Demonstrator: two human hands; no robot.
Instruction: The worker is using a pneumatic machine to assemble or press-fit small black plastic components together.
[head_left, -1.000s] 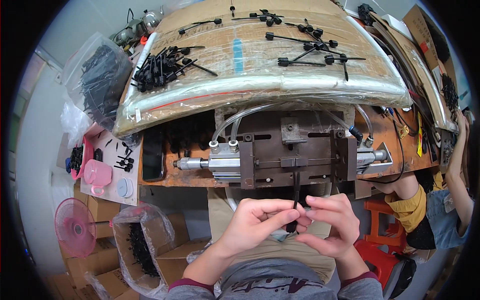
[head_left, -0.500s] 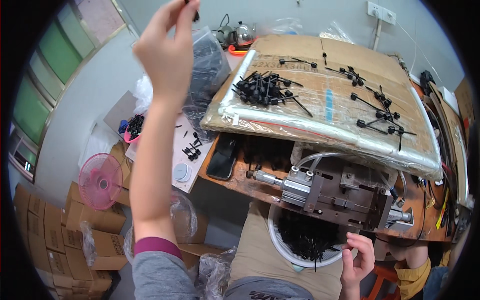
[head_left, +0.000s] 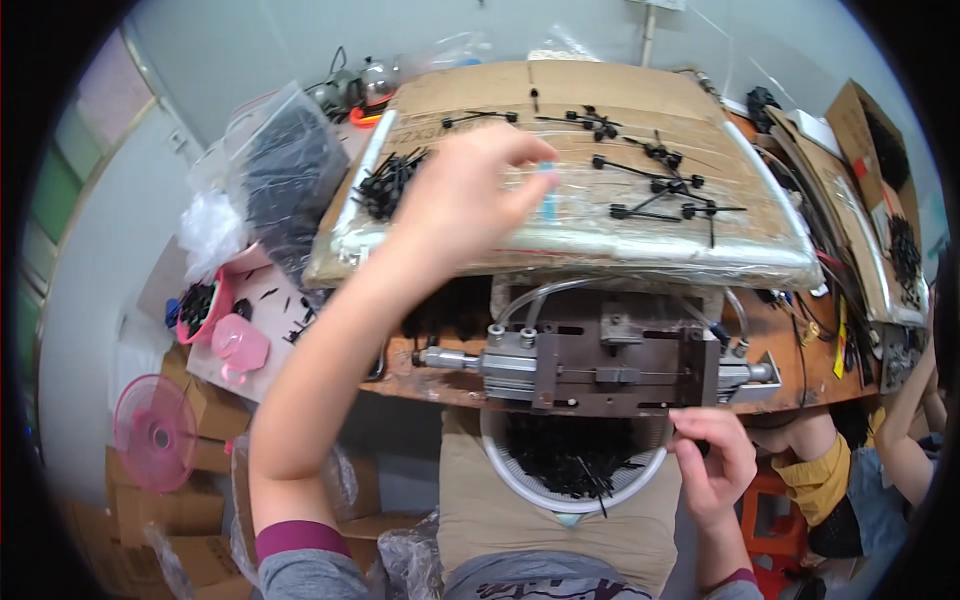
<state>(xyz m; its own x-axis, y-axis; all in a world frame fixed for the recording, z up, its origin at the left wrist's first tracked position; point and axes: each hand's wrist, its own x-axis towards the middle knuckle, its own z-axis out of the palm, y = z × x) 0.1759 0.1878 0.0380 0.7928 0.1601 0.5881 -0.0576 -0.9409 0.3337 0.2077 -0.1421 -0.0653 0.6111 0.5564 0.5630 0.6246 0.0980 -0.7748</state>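
Blurred by motion, my left hand (head_left: pixel 475 190) is over the plastic-wrapped cardboard (head_left: pixel 480 90), thumb and forefinger apart, with nothing visible between them. Left of it lies a pile of black stem-like parts with thick heads (head_left: pixel 385 185), partly hidden by the hand. Several more such parts (head_left: pixel 660 186) are scattered to its right. My right hand (head_left: pixel 718 460) is curled closed at the right rim of a white basket (head_left: pixel 500 470), near the metal clamping fixture (head_left: pixel 580 380). A dark bit shows between its fingers, too small to name. Thin black pieces (head_left: pixel 560 450) fill the basket.
At the left are a bag of black parts (head_left: pixel 285 160), a pink bin (head_left: pixel 215 305) and a pink fan (head_left: pixel 155 433). Cardboard boxes stand below. Another person's arm (head_left: pixel 910 420) is at the far right, near a red stool (head_left: pixel 770 515).
My left hand has come down from the upper left to over the cardboard; the dark piece in its fingers no longer shows. My right hand's fingers have closed more. The view has shifted right.
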